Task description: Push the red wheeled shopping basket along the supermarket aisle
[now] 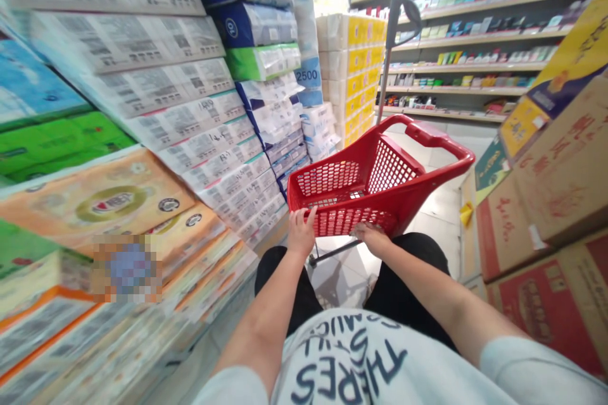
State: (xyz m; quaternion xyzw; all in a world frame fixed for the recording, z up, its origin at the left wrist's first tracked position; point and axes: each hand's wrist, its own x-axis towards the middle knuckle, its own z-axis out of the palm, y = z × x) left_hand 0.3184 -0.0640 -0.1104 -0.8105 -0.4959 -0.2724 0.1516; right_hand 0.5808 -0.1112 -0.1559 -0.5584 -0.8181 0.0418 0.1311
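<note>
A red plastic shopping cart (327,221) with perforated basket walls stands in front of me, tilted in view, its handle at the far right end. My left hand (301,231) is closed over the near left corner of the basket's rim, fingers hooked across the edge. Lower down, against the basket's near side, is my right hand (373,236). Its fingers are curled, and a small greyish patch shows at the fingertips, too indistinct to name. The basket's visible floor holds nothing that I can make out.
Stacked tissue packs (209,139) rise close on the left. Yellow-and-white packs (354,76) stand behind the cart. Cardboard boxes (517,221) line the right side. A metal pole (389,38) stands before shelves (475,38) of small goods. Pale floor tiles (434,209) show beside the cart.
</note>
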